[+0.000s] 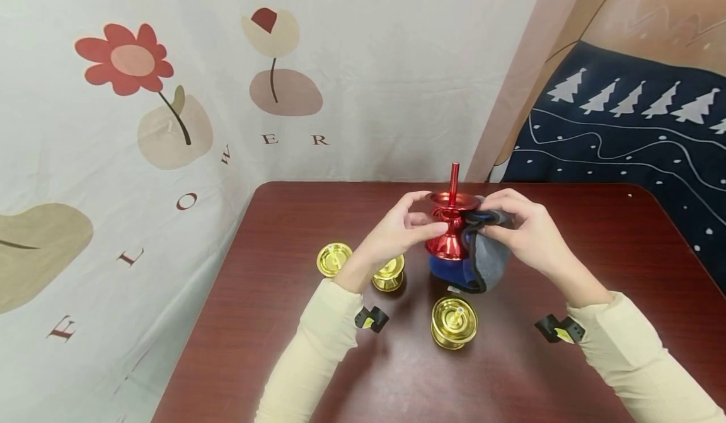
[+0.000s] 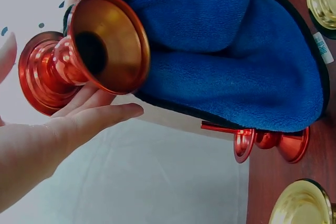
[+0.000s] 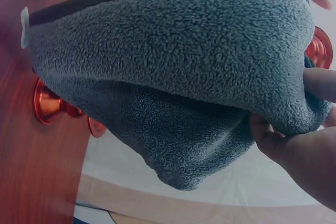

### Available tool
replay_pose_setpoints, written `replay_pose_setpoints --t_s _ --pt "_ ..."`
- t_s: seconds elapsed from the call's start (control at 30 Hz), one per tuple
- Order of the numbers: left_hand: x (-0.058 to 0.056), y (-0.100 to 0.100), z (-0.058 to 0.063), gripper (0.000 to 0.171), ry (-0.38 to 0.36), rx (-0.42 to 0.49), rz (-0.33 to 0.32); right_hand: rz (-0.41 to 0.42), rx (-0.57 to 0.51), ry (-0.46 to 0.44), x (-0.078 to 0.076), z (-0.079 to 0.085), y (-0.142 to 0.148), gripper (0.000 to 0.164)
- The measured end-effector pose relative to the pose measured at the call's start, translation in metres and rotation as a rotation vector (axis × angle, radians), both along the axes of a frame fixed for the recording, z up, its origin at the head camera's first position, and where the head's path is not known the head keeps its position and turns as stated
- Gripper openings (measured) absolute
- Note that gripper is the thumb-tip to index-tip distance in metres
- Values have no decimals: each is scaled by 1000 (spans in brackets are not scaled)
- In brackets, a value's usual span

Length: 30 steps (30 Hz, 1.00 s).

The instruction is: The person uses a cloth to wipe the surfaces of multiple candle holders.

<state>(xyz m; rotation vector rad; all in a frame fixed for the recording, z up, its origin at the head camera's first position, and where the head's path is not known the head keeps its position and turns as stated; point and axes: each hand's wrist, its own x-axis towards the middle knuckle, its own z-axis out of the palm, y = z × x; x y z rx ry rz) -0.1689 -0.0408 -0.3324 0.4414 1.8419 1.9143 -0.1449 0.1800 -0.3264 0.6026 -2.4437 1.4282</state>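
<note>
My left hand (image 1: pixel 394 231) grips a shiny red candle holder (image 1: pixel 448 244) around its waist, up off the table, with a thin red rod standing from its top dish. Its hollow base faces the camera in the left wrist view. With thumb and fingers my right hand (image 1: pixel 533 229) pinches a plush cloth (image 1: pixel 492 263), grey on one face and blue on the other with black edging. The cloth lies against the holder's right side and hangs below it. Behind the cloth, a second red candle holder (image 2: pixel 268 141) shows on the table, partly covered in the left wrist view.
Three gold candle holders stand on the dark red wooden table (image 1: pixel 238 322): one at the left (image 1: pixel 333 258), one partly behind my left forearm (image 1: pixel 389 275), one in front of the cloth (image 1: pixel 454 325). A printed curtain (image 1: pixel 368 51) hangs behind the table.
</note>
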Motion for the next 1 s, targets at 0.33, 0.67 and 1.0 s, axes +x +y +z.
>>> replay_pose_setpoints --t_s 0.33,0.67,1.0 --pt "-1 2 7 59 -39 -112 37 12 82 26 2 -1 2 26" --pt "-3 1 4 60 57 -107 -31 3 130 25 3 -4 5 26" --pt "-4 3 -15 66 97 -89 -36 -24 82 -44 4 -12 31 25"
